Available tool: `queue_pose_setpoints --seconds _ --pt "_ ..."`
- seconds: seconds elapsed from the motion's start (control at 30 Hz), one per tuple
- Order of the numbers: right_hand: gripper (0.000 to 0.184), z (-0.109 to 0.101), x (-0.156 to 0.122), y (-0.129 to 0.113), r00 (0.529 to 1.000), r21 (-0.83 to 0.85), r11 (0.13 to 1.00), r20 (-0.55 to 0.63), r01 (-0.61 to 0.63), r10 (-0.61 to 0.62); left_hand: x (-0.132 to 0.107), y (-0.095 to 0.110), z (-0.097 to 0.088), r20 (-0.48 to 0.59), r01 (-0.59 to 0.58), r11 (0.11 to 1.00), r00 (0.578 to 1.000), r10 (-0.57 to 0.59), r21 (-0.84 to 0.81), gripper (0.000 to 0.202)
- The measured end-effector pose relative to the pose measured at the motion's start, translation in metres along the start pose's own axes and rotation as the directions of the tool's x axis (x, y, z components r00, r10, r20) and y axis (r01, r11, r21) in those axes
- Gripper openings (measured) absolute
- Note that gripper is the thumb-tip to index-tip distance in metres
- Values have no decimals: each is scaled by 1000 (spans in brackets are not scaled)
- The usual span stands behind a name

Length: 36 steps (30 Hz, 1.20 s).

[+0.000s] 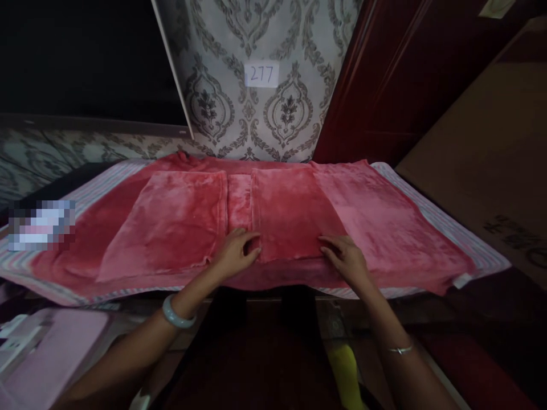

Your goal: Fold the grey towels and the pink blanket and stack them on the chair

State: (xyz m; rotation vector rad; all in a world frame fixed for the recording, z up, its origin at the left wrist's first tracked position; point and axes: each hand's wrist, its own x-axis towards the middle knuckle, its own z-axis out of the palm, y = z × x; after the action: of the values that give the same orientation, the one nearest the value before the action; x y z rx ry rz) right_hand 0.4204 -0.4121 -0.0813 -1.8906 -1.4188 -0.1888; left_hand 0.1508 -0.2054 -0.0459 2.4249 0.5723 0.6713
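A red plush blanket (376, 210) lies spread out, with a folded panel on the left and another right of the middle. A narrow strip of it shows between the two panels. My left hand (237, 253) is at the near left corner of the right panel, thumb and forefinger curled in on its edge. At that panel's near right corner, my right hand (348, 259) has thumb and forefinger bent together on the cloth. The remaining fingers of both hands are partly hidden.
A striped cloth (482, 259) lies under the blanket. Behind are a patterned wall with a paper (261, 74) marked 277 and a dark screen (85, 62). A cardboard box (482, 136) stands at the right. A pink board-like object (64, 353) is at lower left.
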Motion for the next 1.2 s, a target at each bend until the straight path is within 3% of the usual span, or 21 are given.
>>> queue_pose_setpoints --seconds 0.3,0.4,0.47,0.6,0.73,0.83,0.97,1.07,1.2 --pt "31 -12 12 8 991 36 999 132 19 -23 11 9 -1 103 163 934 985 -137 -318 30" --pt "30 -13 18 7 983 18 999 178 50 -53 13 11 -2 141 186 915 980 -144 -357 30" --pt "31 -13 22 7 974 5 997 214 78 -77 14 12 -3 106 185 920 982 -157 -347 31" --pt "26 -11 29 10 964 -13 993 242 115 -109 22 14 -7 10 58 966 998 -57 -253 38" --pt "9 -7 34 6 973 -84 990 211 112 -93 39 13 -10 -47 -112 993 993 113 26 43" --pt "11 -5 35 -2 995 -154 985 69 75 -65 51 13 -13 -49 -204 946 974 223 250 37" --pt "16 -3 34 -7 991 -296 954 -101 52 -85 57 14 -15 -126 -264 881 933 336 393 30" --pt "20 0 31 -2 989 -330 939 -70 100 -130 52 9 -10 -49 -345 829 913 405 441 29" --pt "20 0 25 9 990 -326 935 21 136 -137 41 -2 -3 67 -384 809 915 398 445 26"
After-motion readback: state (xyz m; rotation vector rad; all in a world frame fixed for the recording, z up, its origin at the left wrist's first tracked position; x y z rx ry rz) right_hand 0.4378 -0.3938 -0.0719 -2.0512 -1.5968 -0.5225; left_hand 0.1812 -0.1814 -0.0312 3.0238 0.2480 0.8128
